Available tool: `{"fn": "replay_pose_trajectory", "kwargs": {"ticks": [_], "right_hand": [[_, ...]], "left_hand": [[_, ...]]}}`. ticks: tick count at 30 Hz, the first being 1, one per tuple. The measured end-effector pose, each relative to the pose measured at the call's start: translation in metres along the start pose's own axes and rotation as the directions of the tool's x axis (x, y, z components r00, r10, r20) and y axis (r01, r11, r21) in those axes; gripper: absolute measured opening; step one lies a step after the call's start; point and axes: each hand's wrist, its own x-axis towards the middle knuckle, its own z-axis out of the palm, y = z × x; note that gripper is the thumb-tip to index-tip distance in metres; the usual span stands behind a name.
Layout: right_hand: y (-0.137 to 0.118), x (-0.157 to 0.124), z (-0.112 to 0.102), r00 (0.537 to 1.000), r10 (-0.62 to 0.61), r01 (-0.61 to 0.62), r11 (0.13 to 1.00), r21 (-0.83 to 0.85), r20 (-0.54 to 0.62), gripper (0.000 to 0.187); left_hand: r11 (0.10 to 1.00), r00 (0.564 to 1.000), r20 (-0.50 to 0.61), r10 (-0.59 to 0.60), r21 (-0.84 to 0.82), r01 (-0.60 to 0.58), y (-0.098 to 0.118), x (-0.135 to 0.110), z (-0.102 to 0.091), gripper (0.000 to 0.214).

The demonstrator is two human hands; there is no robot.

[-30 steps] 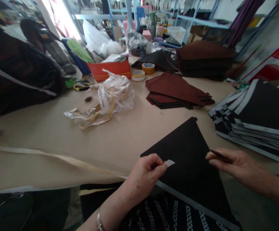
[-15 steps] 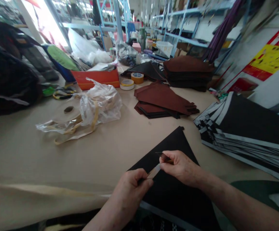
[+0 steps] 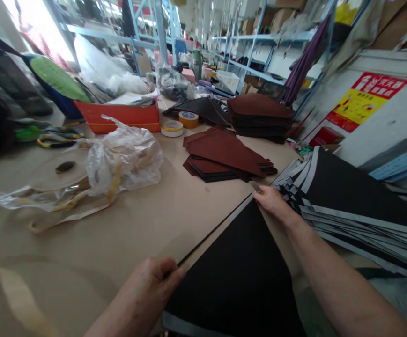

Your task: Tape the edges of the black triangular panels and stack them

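Note:
A black panel point(image 3: 238, 262) lies in front of me, narrowing toward a far corner. Along its left edge runs a strip of tape point(image 3: 217, 230), stretched between my two hands. My left hand point(image 3: 147, 285) is closed on the near part of the strip, thumb against fingers, by the panel's left side. At the far corner, my right hand point(image 3: 271, 201) pinches the other end of the tape. A small flat blade point(image 3: 256, 187) also sticks out of its fingers; its handle is mostly hidden. A pale band crosses the panel's near edge.
A tape roll point(image 3: 61, 168) and a crumpled clear plastic bag point(image 3: 126, 159) lie left. Brown panels point(image 3: 224, 157) are stacked ahead. Black panels with grey borders point(image 3: 358, 187) are piled at right. Beyond stand an orange box point(image 3: 119, 117) and a roll of yellow tape point(image 3: 188, 120).
My hands have moved apart: the right one forward to the panel's far corner, the left one back and leftward. The tape now stretches along the left edge. The view has turned slightly right.

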Motion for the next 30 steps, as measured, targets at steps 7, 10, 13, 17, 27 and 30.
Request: {"fn": "replay_pose_trajectory", "kwargs": {"ticks": [7, 10, 13, 17, 27, 30], "right_hand": [[-0.005, 0.005, -0.002, 0.999, 0.028, -0.024, 0.995, -0.092, 0.037, 0.023], [-0.009, 0.007, -0.004, 0.998, 0.028, -0.020, 0.989, -0.150, 0.050, 0.020], [-0.010, 0.009, -0.005, 0.998, 0.012, -0.001, 0.981, -0.192, 0.059, 0.020], [-0.008, 0.009, -0.003, 0.999, -0.028, 0.031, 0.971, -0.238, 0.016, 0.028], [-0.001, -0.001, 0.004, 0.993, -0.121, 0.119, 0.957, -0.263, 0.011, 0.025], [0.006, 0.002, 0.005, 0.988, -0.148, 0.152, 0.965, -0.215, 0.038, 0.025]], "left_hand": [[1.000, 0.999, 0.045, 0.005, 0.028, -0.007, -0.001, 0.002, -0.003, 0.033], [1.000, 0.999, 0.043, 0.000, 0.028, -0.002, 0.000, 0.002, -0.003, 0.033], [1.000, 0.999, 0.042, 0.010, 0.028, -0.011, 0.001, 0.003, -0.003, 0.034], [0.999, 0.999, 0.031, 0.019, 0.044, -0.021, 0.001, 0.004, -0.003, 0.034], [0.989, 0.997, 0.027, -0.067, 0.137, 0.063, -0.028, -0.032, -0.017, 0.037], [0.981, 0.988, 0.041, -0.146, 0.137, 0.139, -0.054, -0.059, -0.021, 0.041]]}}
